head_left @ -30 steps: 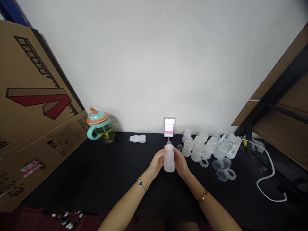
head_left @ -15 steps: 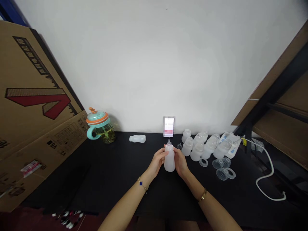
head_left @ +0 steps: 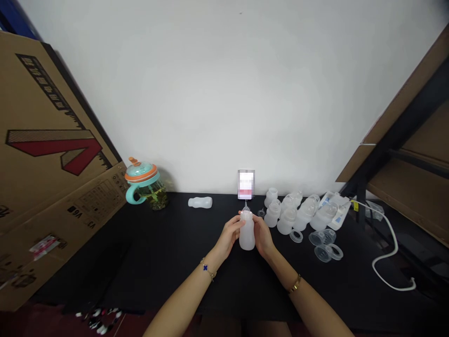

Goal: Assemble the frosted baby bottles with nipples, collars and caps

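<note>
Partly, the left hand (head_left: pixel 228 236) covers the white bottle (head_left: pixel 247 238).

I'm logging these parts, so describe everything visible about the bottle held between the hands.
The bottle looks like translucent white plastic, slightly wider toward its base, with a clear, pointed nipple at its top. It is roughly upright, over the black table; whether its base touches the surface is unclear. The left hand and right hand hold it from either side.

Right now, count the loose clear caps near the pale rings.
3: one cap at left, a second cap just right of it, a third cap lower in view, beside a pale ring. Others may be hidden.
</note>
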Tool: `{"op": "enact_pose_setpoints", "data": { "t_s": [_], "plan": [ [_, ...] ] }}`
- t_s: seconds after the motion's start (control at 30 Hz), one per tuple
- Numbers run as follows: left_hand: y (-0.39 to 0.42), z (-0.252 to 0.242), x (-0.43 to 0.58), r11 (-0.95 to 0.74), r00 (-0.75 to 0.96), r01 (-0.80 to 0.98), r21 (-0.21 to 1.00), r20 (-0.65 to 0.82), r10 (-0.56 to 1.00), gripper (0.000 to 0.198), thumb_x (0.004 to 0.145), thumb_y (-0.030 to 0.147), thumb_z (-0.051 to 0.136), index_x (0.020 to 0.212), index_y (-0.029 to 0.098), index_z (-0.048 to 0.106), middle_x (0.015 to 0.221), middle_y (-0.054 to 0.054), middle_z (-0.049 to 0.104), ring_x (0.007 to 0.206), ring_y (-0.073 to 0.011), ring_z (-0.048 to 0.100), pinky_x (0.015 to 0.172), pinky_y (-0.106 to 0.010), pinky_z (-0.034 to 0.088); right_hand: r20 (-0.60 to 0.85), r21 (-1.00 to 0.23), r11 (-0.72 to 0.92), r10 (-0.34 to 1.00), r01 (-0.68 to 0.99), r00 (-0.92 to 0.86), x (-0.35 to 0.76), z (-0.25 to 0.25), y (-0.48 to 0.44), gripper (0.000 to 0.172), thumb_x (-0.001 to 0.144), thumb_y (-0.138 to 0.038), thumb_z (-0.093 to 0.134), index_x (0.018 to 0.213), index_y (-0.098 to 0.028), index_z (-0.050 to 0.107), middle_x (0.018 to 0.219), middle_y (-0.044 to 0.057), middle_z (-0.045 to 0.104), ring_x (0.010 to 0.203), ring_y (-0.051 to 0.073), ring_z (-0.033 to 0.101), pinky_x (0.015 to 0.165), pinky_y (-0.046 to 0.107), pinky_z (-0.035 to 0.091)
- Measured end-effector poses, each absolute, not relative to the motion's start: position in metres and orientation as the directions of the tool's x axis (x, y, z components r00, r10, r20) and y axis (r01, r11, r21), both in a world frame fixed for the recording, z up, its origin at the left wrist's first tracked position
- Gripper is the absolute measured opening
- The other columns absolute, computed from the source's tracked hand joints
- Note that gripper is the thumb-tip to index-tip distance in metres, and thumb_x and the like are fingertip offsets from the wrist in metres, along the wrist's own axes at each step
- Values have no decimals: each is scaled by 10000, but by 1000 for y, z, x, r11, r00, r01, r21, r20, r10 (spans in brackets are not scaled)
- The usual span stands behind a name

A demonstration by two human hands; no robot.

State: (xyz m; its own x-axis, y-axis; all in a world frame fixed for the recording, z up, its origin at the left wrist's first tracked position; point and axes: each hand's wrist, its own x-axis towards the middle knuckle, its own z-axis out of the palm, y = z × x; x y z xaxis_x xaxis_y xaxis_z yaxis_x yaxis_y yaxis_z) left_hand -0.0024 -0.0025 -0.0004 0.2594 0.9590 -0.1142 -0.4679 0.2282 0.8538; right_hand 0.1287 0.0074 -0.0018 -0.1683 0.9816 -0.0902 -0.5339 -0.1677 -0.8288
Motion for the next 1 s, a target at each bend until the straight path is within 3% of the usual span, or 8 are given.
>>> {"op": "enact_pose_setpoints", "data": {
  "t_s": [0.3,0.47,0.67,0.83,1.0],
  "plan": [
    [-3,1,-2,236,260,-469,851,-122,958,348,739,416,810,968,169,723,849,-57,723,737,-175,647,682,-245,426,-91,-829,-156,985,-537,-146,128,-4,8,447,785,-544,650,1033,-195,778,998,90,780,1097,345,652,925,448,500],
    [-2,1,-3,237,256,-481,844,-123,959,359,748,428,803,993,176,732,836,-45,721,734,-169,648,679,-245,424,-49,-882,-60,998,-467,-35,131,-15,12,415,789,-556,692,996,-210,786,1008,66,775,1048,312,653,896,414,497],
    [-2,2,-4,198,223,-483,853,-99,970,374,776,435,779,1037,171,731,870,-57,735,780,-198,675,668,-255,438,98,-961,120,990,-251,98,135,-10,9,316,816,-506,704,1010,-273,793,1093,50,756,1029,305,638,821,392,482],
    [1,-3,-7,174,62,-557,812,-168,984,373,748,448,797,984,170,721,849,-42,739,766,-197,686,646,-253,457,208,-977,213,971,-30,114,134,-3,3,247,840,-405,666,1025,-289,782,1094,56,746,959,289,638,787,393,479],
    [8,-2,-13,172,-37,-658,733,-259,965,383,771,455,758,1002,155,707,850,-55,732,794,-211,682,666,-276,496,292,-938,282,956,201,20,132,-9,0,217,819,-280,652,980,-338,785,1164,27,726,1041,296,638,910,433,467]
  ]
}}
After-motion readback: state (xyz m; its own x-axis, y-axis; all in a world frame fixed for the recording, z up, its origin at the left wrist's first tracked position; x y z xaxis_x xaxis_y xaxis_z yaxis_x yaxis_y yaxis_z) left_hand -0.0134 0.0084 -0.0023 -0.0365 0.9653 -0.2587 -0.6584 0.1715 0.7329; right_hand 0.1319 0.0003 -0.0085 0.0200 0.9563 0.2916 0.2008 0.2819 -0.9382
